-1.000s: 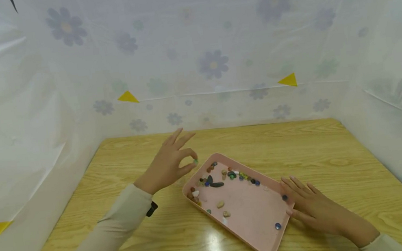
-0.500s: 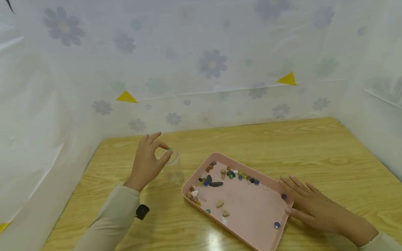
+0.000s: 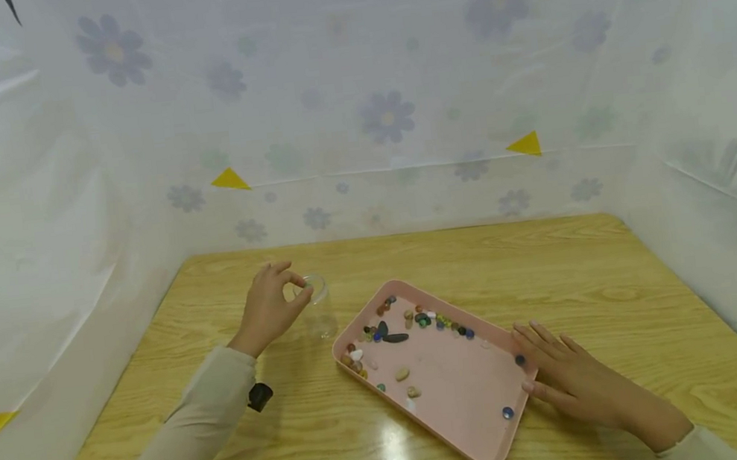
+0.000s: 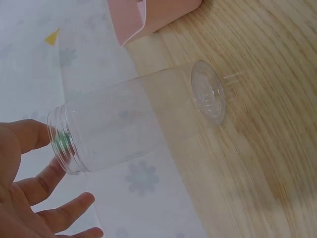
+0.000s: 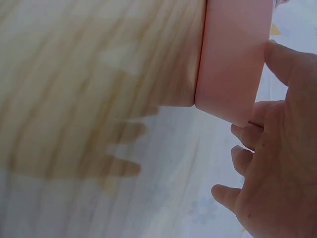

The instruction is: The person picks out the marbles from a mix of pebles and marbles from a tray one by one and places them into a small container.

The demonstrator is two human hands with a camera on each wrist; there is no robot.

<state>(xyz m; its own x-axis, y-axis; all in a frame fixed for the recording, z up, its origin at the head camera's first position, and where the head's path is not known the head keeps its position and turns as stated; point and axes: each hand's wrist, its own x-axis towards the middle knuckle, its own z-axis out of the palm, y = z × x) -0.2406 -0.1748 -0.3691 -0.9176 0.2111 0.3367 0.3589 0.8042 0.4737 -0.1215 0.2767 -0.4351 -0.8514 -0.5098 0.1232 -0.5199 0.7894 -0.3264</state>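
One clear jar point(image 3: 317, 306) upright, mouth skyward, left hand point(image 3: 269, 308) seemingly pinching over it; right hand point(image 3: 569, 377) flat against pink tray point(image 3: 493, 457)

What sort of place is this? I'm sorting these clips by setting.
Probably a staged recording booth, not a home: a wooden table walled in by flower-printed plastic sheeting, with only a pink tray of small stones and a clear jar.

Staged booth: floral plastic sheeting point(image 3: 390, 115), wooden table point(image 3: 581, 267)
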